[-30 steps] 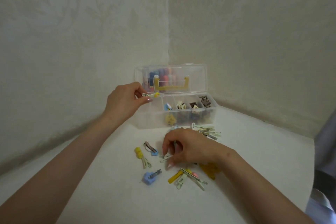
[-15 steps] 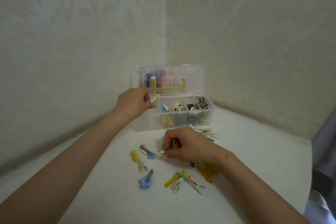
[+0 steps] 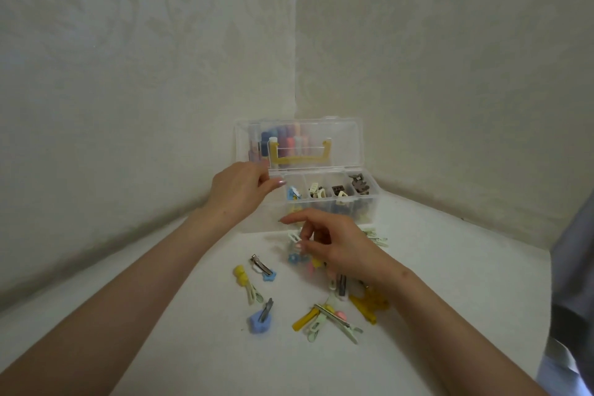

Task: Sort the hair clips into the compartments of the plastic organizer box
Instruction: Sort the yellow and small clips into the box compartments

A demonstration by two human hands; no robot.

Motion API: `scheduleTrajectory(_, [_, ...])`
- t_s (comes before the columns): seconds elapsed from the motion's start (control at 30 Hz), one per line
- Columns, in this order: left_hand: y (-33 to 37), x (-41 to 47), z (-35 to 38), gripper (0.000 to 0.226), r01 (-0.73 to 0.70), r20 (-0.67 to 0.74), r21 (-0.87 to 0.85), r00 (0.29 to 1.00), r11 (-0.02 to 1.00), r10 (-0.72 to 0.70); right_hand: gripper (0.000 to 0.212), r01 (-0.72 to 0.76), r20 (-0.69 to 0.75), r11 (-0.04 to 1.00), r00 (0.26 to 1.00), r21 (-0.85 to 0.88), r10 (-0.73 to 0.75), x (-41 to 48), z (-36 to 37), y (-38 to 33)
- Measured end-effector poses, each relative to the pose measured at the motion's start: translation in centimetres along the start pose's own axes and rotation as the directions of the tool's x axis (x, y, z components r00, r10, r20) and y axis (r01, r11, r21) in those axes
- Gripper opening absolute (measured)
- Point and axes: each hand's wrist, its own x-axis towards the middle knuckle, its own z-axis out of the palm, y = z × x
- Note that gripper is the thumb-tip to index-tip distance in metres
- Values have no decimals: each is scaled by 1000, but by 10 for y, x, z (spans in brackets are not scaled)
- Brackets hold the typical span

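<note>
Thumb and one finger of the right hand (image 3: 340,247) pinched a pale green clip (image 3: 294,237), index finger stretched out, just in front of the organizer box (image 3: 363,214). The left hand (image 3: 241,193) had its fingers curled at the box's leftmost compartment; whether they held anything could not be told. Sorted clips sat in the other compartments, and loose clips (image 3: 260,320) lay scattered on the white table (image 3: 160,331).

2 bare forearms (image 3: 144,283); left hand (image 3: 239,191) fingernails (image 3: 282,182) carry pale glossy polish.
</note>
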Motion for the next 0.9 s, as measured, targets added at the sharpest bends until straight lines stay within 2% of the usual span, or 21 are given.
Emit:
scheduleTrajectory(0.1, [1,-6,-3,35,-35,-23,-89,999,995,33,24,4,-87,1000,996,27,-2,1,0,1])
scheduleTrajectory(0.27, [4,-18,-7,21,-75,8,-333,997,940,82,2,-32,-239,946,964,323,115,4,-5,3])
scheduleTrajectory(0.43, [10,-25,-12,13,-141,115,-446,970,884,213,3,22,-302,848,939,530,164,4,-11,0])
scheduleTrajectory(0.53, [13,-27,-14,13,-150,233,-433,934,889,271,7,54,-309,759,930,649,198,4,-13,-1])
scheduleTrajectory(0.63, [15,-30,-15,12,-123,284,-452,919,883,274,7,61,-317,728,922,683,220,4,-14,-1])
scheduleTrajectory(0.7, [16,-30,-16,7,-119,274,-483,920,868,279,7,44,-332,758,914,650,232,5,-14,0])
scheduleTrajectory(0.8, [14,-28,-17,5,-131,233,-486,934,864,273,8,7,-342,803,907,596,245,4,-15,1])
scheduleTrajectory(0.9, [13,-28,-15,13,-138,160,-509,955,850,251,6,-2,-337,810,909,586,246,4,-15,1])
